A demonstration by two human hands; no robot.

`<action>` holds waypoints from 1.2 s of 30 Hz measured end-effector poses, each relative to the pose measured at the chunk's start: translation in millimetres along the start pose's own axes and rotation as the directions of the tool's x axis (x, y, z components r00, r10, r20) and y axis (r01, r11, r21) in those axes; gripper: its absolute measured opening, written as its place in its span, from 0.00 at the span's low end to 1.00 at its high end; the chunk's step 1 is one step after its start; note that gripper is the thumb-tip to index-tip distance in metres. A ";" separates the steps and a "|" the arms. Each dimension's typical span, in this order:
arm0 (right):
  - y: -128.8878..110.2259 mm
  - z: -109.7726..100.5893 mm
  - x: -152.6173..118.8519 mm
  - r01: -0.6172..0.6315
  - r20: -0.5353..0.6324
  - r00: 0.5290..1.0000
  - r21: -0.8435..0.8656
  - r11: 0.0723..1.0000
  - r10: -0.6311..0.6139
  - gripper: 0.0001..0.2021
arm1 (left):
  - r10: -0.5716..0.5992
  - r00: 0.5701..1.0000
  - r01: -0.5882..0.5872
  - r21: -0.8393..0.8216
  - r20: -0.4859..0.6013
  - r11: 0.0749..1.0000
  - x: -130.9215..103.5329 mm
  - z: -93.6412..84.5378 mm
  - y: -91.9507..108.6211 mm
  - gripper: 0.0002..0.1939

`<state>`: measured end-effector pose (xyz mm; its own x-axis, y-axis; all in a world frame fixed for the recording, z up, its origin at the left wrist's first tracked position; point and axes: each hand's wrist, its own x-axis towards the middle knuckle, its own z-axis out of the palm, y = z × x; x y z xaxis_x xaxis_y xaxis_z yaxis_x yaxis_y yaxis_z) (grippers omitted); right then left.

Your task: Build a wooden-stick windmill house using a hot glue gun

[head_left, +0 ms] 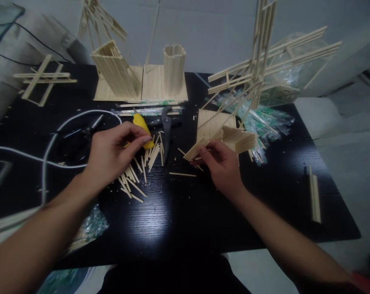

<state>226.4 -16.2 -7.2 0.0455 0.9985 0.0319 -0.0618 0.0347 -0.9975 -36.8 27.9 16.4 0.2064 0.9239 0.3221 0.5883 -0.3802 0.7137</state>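
My left hand [117,149] is over the left middle of the table with thumb and fingers brought together in a pinch; what is between the fingertips, if anything, is too small to tell. Right beyond its fingertips lies a yellow glue bottle [141,123]. Short cut sticks [132,179] are scattered below and right of that hand. My right hand [220,165] grips a small panel of joined sticks [197,150], tilted, in front of a stick-built box [233,139]. One loose stick [182,174] lies on the black table between the hands.
Dark pliers [166,132] stand out in the middle. Behind are two stick towers [174,69] on bases. A tall stick frame [255,73] rises at the right beside plastic wrappers [264,118]. A white cable [45,163] curves at left. Two stick pieces [315,198] lie far right.
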 end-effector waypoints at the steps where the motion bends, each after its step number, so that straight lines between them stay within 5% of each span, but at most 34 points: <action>1: 0.4 -0.1 0.1 -0.003 0.000 1.000 -0.004 1.000 0.003 0.14 | 0.008 1.000 -0.008 0.003 0.003 1.000 -0.4 0.2 -0.3 0.05; 16: -0.2 -1.7 -1.2 -0.027 -0.037 0.999 -0.069 0.997 0.024 0.14 | 0.039 0.999 -0.039 0.010 -0.009 0.999 0.1 0.0 1.5 0.19; 21: 2.2 -2.0 -0.5 -0.014 -0.028 1.000 -0.042 0.999 0.013 0.13 | 0.100 0.990 -0.067 0.292 -0.099 0.954 5.4 -6.5 -1.7 0.15; 26: 5.0 -1.4 0.8 -0.005 -0.023 1.000 -0.002 1.000 0.005 0.15 | -0.048 0.999 0.037 0.630 0.000 0.775 12.7 -8.5 -10.1 0.25; 29: 6.3 -1.0 1.4 -0.009 -0.028 1.000 0.019 1.000 0.009 0.17 | -0.128 0.991 0.068 0.654 0.044 0.754 12.3 -7.1 -14.7 0.24; 36: 7.6 1.2 2.1 0.005 -0.012 1.000 0.037 0.999 -0.004 0.14 | -0.057 0.990 -0.036 0.618 0.130 0.785 7.8 -1.9 -29.9 0.19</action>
<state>224.9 -13.8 -14.6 0.0581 0.9977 0.0352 -0.0984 0.0408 -0.9943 -54.2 46.3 -1.3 0.2726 0.9417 0.1974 0.9378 -0.3059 0.1641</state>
